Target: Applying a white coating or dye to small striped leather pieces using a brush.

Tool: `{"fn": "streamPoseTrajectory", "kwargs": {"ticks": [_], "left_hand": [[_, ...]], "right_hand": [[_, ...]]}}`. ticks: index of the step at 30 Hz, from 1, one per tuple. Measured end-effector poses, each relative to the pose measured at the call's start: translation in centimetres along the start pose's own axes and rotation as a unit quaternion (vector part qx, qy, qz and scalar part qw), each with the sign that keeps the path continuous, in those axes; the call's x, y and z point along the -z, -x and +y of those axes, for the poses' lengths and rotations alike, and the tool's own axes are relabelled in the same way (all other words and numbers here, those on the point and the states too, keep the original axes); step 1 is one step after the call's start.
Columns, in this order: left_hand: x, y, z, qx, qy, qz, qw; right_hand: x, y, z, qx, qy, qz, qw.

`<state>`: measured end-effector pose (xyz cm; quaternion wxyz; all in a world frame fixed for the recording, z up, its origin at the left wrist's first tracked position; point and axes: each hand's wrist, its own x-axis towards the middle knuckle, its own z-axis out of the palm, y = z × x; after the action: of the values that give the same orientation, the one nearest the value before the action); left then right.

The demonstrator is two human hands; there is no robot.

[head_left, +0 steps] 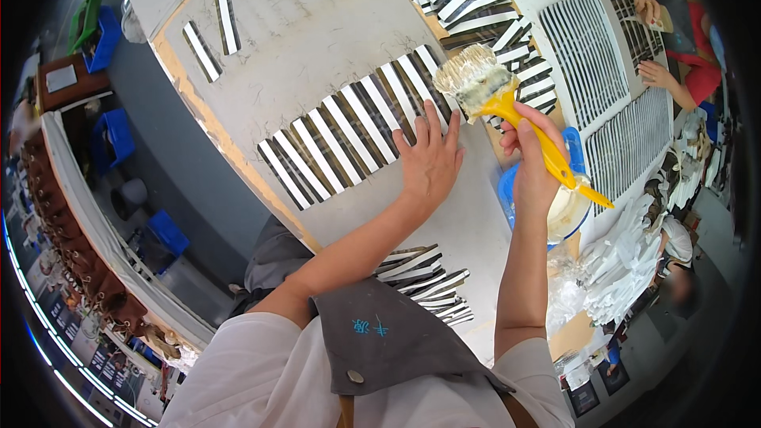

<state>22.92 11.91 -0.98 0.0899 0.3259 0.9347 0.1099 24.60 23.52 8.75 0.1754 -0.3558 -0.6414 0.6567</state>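
The right hand point(536, 170) wraps a yellow-handled brush point(498, 100). The left hand point(430, 157) splays on strips point(349, 135) rowed inward from the counter's point(468, 218) left edge.

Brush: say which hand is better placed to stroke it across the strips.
Probably the right hand: it holds the brush near the strips; the left hand, without a tool, lies at their right end.

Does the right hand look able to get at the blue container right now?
Probably yes: the blue container sits close to the right hand, its white contents exposed, though that hand holds a yellow brush.
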Motion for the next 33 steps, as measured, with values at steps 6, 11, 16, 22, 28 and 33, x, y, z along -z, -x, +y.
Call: {"fn": "streamPoseTrajectory", "kwargs": {"ticks": [6,11,16,22,28,33], "left_hand": [[-0.7,0.2,0.3,0.011,-0.021,0.016,1.000],[-0.9,0.3,1.0,0.028,-0.022,0.018,0.999],[-1.1,0.4,1.5,0.049,-0.021,0.003,0.999],[-1.3,0.5,2.1,0.062,-0.039,-0.009,0.997],[-1.7,0.4,2.2,0.074,-0.045,0.003,0.996],[-1.3,0.4,2.2,0.078,-0.062,-0.047,0.994]], "right_hand": [[0.1,0.8,-1.2,0.011,0.010,-0.010,1.000],[0.3,1.1,-1.7,0.009,0.020,-0.015,1.000],[0.5,1.3,-2.0,0.013,0.015,-0.024,1.000],[1.1,1.2,-2.4,0.019,-0.014,-0.031,0.999],[2.3,1.5,-2.3,0.026,-0.055,-0.028,0.998],[3.4,2.1,-1.8,0.026,-0.074,-0.020,0.997]]}}
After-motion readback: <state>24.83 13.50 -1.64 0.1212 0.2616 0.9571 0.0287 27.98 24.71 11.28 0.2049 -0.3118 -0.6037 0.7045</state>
